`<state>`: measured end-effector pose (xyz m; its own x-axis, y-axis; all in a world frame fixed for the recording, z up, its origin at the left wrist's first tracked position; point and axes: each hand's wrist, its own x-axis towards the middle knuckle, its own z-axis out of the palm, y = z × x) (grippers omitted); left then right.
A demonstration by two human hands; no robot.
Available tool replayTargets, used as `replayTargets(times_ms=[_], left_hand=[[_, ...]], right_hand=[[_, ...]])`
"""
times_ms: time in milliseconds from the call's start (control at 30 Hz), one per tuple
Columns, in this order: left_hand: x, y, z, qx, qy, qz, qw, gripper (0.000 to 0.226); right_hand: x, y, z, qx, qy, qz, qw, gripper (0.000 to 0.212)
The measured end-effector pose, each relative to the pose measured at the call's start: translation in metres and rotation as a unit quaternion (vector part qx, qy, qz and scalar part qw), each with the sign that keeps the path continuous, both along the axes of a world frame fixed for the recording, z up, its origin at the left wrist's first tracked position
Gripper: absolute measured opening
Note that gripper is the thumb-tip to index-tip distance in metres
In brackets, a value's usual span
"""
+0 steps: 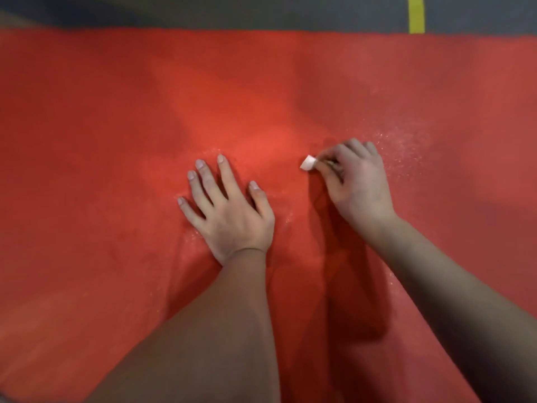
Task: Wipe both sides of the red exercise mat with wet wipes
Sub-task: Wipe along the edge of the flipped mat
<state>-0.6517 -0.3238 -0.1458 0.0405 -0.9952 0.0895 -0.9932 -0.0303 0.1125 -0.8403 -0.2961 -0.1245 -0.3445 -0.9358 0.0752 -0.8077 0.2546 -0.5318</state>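
Right hand pinches a wipe on the red mat.

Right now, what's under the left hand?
The left hand lies flat on the red mat; anything beneath the palm is covered. The white wipe is in the right hand.

Dark grey floor bears a yellow stripe.

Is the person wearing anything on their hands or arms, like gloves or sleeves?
No. The left hand and right hand are bare: no gloves, rings or watch. Both forearms are uncovered as far as the view shows.
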Motion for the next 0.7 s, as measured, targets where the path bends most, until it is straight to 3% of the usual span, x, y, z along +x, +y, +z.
replayTargets(times_ms=[167, 267, 400, 567, 700], left_hand=[[0.000, 0.000, -0.001, 0.001, 0.003, -0.001, 1.000, 0.067], [-0.001, -0.001, 0.000, 0.004, -0.001, -0.001, 1.000, 0.067], [0.000, -0.001, 0.000, 0.011, -0.002, 0.000, 1.000, 0.067], [-0.002, -0.001, 0.001, 0.008, -0.006, -0.001, 1.000, 0.067], [0.000, -0.001, 0.001, 0.010, -0.012, 0.005, 1.000, 0.067]], right_hand=[[0.029, 0.001, 0.008, 0.032, -0.033, 0.036, 0.998, 0.023], [0.019, -0.006, 0.011, 0.029, 0.004, 0.059, 0.998, 0.023], [-0.003, -0.043, 0.009, 0.021, 0.027, 0.010, 0.999, 0.012], [-0.009, -0.046, 0.009, 0.010, 0.050, 0.085, 0.995, 0.016], [-0.006, -0.073, 0.004, -0.021, 0.100, -0.014, 0.995, 0.019]])
